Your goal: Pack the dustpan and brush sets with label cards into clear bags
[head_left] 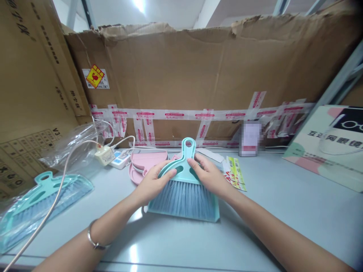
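Note:
A small teal brush with pale blue bristles lies in a matching teal dustpan on the grey table, handle pointing away from me. My left hand grips the brush's left shoulder, fingers curled over its edge. My right hand clasps the right shoulder the same way. A pink dustpan set lies just behind my left hand, partly hidden by it.
A second teal brush and dustpan in a clear plastic bag lies at the left. A white power strip with a plug and cables sits behind it. Cardboard walls close off the back and left. A printed leaflet and a box lie to the right.

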`<action>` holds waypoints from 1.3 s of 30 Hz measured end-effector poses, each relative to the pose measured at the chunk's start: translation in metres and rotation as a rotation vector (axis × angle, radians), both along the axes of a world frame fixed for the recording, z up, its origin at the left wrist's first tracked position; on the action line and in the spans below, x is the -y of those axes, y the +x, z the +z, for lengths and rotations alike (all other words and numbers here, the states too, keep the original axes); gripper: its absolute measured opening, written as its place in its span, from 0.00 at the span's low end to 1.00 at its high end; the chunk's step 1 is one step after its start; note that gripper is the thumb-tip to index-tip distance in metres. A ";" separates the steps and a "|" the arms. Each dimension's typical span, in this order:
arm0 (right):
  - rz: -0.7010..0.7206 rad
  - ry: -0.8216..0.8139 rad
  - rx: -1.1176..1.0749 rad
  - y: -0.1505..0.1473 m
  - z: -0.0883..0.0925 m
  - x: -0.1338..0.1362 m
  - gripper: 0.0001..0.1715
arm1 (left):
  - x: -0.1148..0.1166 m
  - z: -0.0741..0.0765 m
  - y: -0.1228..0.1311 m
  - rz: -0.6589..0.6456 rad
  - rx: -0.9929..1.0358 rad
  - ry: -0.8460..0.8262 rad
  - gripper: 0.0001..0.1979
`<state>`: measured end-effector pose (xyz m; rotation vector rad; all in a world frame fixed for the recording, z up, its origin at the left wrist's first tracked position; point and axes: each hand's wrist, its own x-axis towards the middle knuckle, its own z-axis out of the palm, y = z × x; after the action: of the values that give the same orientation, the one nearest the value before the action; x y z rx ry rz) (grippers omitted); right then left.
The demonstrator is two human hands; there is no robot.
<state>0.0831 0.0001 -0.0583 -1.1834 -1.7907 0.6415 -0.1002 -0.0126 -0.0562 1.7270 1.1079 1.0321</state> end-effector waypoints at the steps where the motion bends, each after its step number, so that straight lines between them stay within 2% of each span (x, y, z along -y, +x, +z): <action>1: -0.018 0.010 0.021 -0.001 0.000 0.001 0.16 | 0.000 0.001 0.000 0.001 -0.010 0.002 0.19; 10: -0.124 0.068 0.137 -0.007 -0.002 0.002 0.14 | -0.002 -0.001 0.000 0.001 -0.023 0.069 0.17; 14: -0.131 0.080 0.124 -0.009 -0.002 0.000 0.15 | -0.002 -0.001 -0.001 -0.001 -0.020 0.073 0.17; 16: -0.090 0.073 0.075 -0.008 -0.002 -0.001 0.16 | -0.002 0.000 -0.001 0.000 -0.012 0.059 0.18; 20: 0.094 -0.103 -0.135 0.004 0.002 0.000 0.16 | -0.001 0.000 -0.001 0.017 0.013 0.017 0.17; 23: 0.159 -0.256 -0.144 0.016 0.001 0.001 0.21 | -0.002 0.001 -0.002 0.084 0.058 -0.020 0.17; 28: 0.138 -0.310 -0.198 0.017 -0.009 -0.003 0.22 | -0.005 0.008 -0.006 0.176 0.118 -0.070 0.20; 32: 0.070 -0.311 -0.287 0.009 -0.014 -0.005 0.25 | -0.007 0.010 -0.010 0.080 0.113 -0.175 0.27; 35: 0.128 -0.345 -0.268 0.021 -0.009 -0.014 0.26 | -0.009 0.008 -0.012 0.060 0.109 -0.202 0.28; 37: 0.021 -0.304 -0.181 0.044 -0.004 -0.026 0.26 | -0.009 0.008 -0.013 0.081 0.114 -0.199 0.26; 39: -0.269 -0.205 -0.056 0.081 -0.003 -0.043 0.25 | -0.009 0.009 -0.014 0.115 0.121 -0.190 0.25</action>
<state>0.1640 0.0435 -0.0617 -1.4983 -1.5115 0.7024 -0.1138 -0.0034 -0.0470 1.4464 1.1984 1.0508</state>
